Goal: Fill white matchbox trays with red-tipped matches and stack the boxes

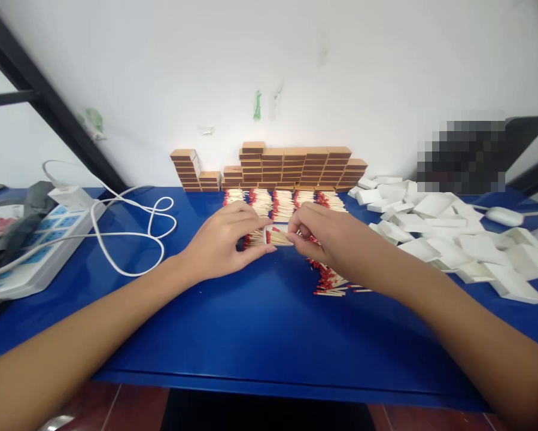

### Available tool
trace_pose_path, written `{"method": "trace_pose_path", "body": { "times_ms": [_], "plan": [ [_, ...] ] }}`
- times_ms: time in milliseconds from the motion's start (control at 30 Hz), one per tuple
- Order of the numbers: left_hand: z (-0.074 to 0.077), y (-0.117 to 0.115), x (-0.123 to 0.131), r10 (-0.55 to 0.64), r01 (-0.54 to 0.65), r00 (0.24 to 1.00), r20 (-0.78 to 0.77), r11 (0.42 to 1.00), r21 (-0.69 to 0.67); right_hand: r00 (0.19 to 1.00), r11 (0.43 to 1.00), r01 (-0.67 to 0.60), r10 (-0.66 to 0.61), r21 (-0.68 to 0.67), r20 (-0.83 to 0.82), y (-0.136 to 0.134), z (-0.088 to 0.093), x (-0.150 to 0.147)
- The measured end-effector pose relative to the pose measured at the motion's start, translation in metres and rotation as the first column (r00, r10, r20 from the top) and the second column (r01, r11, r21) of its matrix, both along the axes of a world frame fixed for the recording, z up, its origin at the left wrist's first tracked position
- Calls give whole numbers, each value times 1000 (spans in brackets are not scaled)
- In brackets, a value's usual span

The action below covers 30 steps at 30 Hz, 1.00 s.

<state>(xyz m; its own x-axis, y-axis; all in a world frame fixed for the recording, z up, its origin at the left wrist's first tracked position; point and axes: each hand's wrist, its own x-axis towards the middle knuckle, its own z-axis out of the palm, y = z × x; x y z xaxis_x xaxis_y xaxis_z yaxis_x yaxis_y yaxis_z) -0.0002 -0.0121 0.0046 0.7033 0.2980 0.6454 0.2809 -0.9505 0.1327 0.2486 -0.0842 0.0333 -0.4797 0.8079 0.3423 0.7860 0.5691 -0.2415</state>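
Observation:
My left hand [233,240] grips a small white matchbox tray [266,232] by its sides, thumb in front and fingers behind. Red-tipped matches [278,238] lie in this tray. At its right end my right hand [325,233] is closed in a pinch, fingertips at the matches; what they hold is too small to make out. Under and beside the right hand lies a loose heap of matches [329,278]. Just beyond both hands several bundles of matches [283,205] lie in a row. Some matches also show behind the left fingers.
Brown matchboxes [295,167] are stacked along the white wall. To the right spreads a pile of white trays [434,224], with a white mouse-shaped object [504,216] and a pixelated dark screen behind. A power strip [44,245] and looped white cable [149,236] occupy the blue table's left.

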Motion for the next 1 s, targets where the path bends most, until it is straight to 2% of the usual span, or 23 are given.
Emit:
{"method": "trace_pose_path", "body": {
  "times_ms": [200,367,567,667,767,867,1000],
  "plan": [
    [3,-6,1,-42,42,999,-6,998,-44,999,995,-44,41,86,36,7,-14,-1],
    [2,-6,1,-38,36,999,-21,997,-68,997,988,-67,62,143,41,8,-17,1],
    [0,-6,1,-16,15,1000,-17,998,-66,996,989,-87,85,124,22,7,-15,3],
    [0,-4,1,44,-44,999,13,999,-27,998,980,-39,48,195,-41,5,-11,-1],
    [0,0,0,149,-152,986,75,988,36,986,968,34,8,248,-164,2,-14,-12],
    [0,6,-2,233,-242,964,125,968,68,981,986,16,16,166,-191,1,-27,-26],
    [-1,9,-4,282,-295,949,142,953,74,996,998,-38,43,56,-78,3,-43,-38]
  ]
}}
